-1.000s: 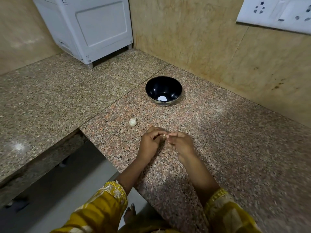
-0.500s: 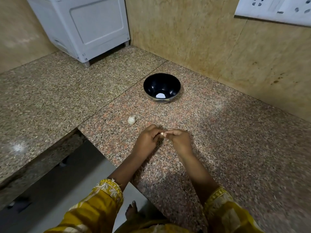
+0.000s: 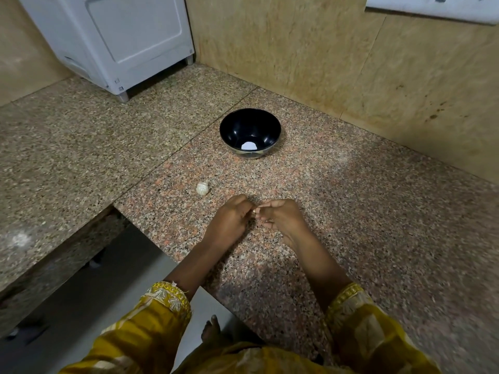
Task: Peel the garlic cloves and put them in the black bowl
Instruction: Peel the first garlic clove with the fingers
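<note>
Clove, frame centre: pinched between my left hand and right hand; I'd peel skin gently, then drop into black bowl.

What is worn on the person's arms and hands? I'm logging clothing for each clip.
Both arms wear mustard-yellow sleeves with pale embroidered cuffs, pushed up the forearms: left sleeve, right sleeve. The left hand and right hand are ungloved.

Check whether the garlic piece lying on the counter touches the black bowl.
Apart. The head view shows bare counter between the garlic piece and the black bowl.
</note>
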